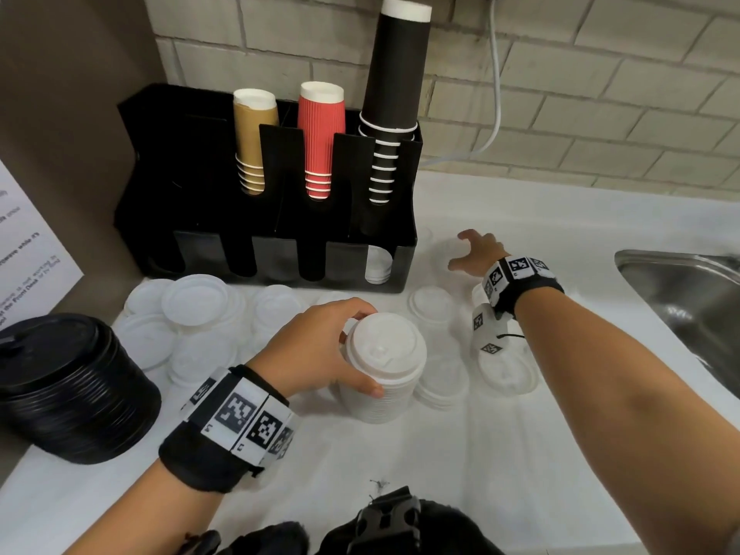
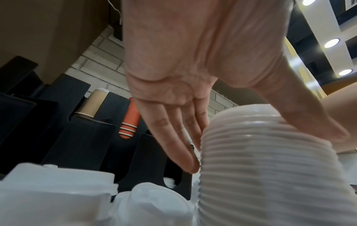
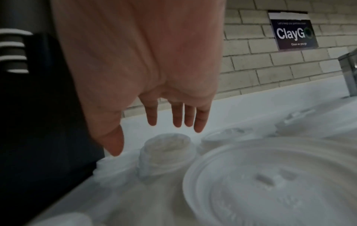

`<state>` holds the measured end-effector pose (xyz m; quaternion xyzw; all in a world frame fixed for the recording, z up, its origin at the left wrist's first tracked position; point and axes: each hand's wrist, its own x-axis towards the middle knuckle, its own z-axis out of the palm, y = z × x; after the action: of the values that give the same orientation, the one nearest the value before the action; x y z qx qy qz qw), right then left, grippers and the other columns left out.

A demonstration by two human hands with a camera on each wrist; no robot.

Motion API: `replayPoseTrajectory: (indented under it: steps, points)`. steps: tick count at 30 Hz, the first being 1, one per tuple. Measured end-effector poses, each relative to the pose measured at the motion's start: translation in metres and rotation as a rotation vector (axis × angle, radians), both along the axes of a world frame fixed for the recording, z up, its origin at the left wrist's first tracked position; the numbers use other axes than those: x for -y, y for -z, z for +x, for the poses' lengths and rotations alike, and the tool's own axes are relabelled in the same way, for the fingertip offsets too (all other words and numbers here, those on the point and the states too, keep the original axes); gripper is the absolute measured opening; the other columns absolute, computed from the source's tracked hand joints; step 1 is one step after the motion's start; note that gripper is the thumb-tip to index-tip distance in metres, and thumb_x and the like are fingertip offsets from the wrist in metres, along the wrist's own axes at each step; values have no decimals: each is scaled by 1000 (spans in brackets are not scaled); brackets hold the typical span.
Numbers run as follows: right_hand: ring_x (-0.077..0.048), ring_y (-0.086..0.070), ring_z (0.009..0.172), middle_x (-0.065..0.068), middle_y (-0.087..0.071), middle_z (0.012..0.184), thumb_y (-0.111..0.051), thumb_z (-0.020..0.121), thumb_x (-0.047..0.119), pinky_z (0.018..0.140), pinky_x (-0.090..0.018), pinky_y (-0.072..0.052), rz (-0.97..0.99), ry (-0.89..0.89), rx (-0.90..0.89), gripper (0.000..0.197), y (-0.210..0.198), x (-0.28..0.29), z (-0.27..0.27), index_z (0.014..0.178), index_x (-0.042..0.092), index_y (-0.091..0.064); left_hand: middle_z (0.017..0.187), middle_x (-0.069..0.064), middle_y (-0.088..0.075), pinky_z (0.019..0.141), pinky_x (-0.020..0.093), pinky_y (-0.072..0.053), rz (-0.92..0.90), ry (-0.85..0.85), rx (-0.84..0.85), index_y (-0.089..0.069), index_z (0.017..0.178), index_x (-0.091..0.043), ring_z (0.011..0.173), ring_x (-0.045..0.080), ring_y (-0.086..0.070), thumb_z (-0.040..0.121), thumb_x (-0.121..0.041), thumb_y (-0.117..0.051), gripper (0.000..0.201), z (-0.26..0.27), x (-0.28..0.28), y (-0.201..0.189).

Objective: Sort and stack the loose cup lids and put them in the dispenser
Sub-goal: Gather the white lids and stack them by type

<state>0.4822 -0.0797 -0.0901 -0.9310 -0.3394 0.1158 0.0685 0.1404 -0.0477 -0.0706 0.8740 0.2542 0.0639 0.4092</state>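
Now L fingers (image 1: 356,314) round lid stack (image 1: 380,378), R fingers (image 1: 466,235) spread.

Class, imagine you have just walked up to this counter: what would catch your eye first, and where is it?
Probably the tall stack of black paper cups towering from the right end of the black cup dispenser against the brick wall. Next, the left hand gripping a stack of white plastic lids mid-counter, while the open right hand reaches toward loose lids beside the dispenser.

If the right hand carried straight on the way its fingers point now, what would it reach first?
Probably the small stack of white lids just below and ahead of the right hand, beside the dispenser. The fingers are spread, holding nothing. Depth is unclear, so the bare counter behind is possible.
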Motion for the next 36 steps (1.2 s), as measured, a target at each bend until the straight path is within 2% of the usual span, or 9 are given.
replayPoseTrajectory:
  steps: [4, 8, 13, 17, 19, 22, 24, 28, 36]
  points:
    - [-44, -36, 132, -17, -26, 149, -68, 81, 45, 102, -50, -37, -41, 34, -76, 86, 13, -14, 7, 150, 37, -17, 114, -26, -57, 82, 20, -48, 2, 6, -7, -53, 116, -43, 95, -5, -56, 46, -39, -95, 82, 0, 0, 0]
    - [-47, -47, 119, -15, -22, 145, -66, 85, 37, 101, -51, -42, -96, 21, -59, 73, 20, -21, 10, 146, 41, -25, 115, -26, -57, 88, 32, -51, 2, 1, -19, -53, 115, -44, 98, -2, -56, 44, -44, -93, 82, 1, -1, 1]
    - [-37, -50, 87, -13, -31, 135, -71, 77, 35, 69, -41, -46, -70, -41, -40, 72, 3, -21, 19, 136, 41, -31, 116, -26, -56, 88, 35, -52, 0, -6, -21, -53, 114, -45, 97, -2, -57, 43, -45, -93, 82, 1, -1, 2]
    - [-28, -50, 115, 2, -48, 129, -77, 61, 57, 101, -44, -43, -154, -175, -248, 94, -27, -22, 23, 137, 51, -22, 117, -26, -56, 89, 35, -52, -8, -6, -16, -53, 115, -45, 98, 0, -58, 42, -46, -92, 83, 0, 0, 2]
    - [-23, -47, 120, 7, -45, 130, -73, 70, 57, 107, -42, -39, -135, -159, -255, 85, -33, -29, 27, 140, 48, -26, 117, -26, -57, 88, 34, -52, -9, -7, -11, -53, 115, -44, 98, -1, -58, 43, -45, -93, 82, 0, 0, 1]
    - [-26, -49, 125, -5, -48, 141, -59, 91, 23, 95, -29, -42, -77, -140, -126, 51, -22, -38, 33, 139, 33, -43, 117, -25, -57, 88, 34, -52, -6, -6, -15, -53, 115, -45, 98, 0, -58, 43, -44, -93, 83, 0, 0, 1]
    - [-27, -46, 128, -6, -44, 146, -59, 90, 16, 91, -28, -41, -164, -159, -79, 59, -10, -39, 32, 142, 35, -39, 118, -25, -57, 89, 35, -52, -3, -5, -20, -52, 116, -45, 99, 0, -58, 44, -44, -93, 83, 0, 0, 1]
    - [-31, -42, 133, -3, -37, 151, -67, 83, 32, 107, -41, -38, -292, -201, -48, 74, 9, -34, 29, 145, 42, -27, 117, -25, -57, 90, 36, -52, 7, 3, -26, -52, 116, -45, 99, 0, -58, 45, -44, -93, 82, 0, 0, 1]
    - [-43, -50, 116, -21, -37, 139, -62, 89, 40, 87, -40, -40, -72, -57, 3, 61, 7, -25, 19, 140, 26, -33, 116, -26, -56, 89, 37, -52, 12, 1, -34, -52, 116, -45, 97, -1, -58, 45, -45, -92, 82, 0, -1, 2]
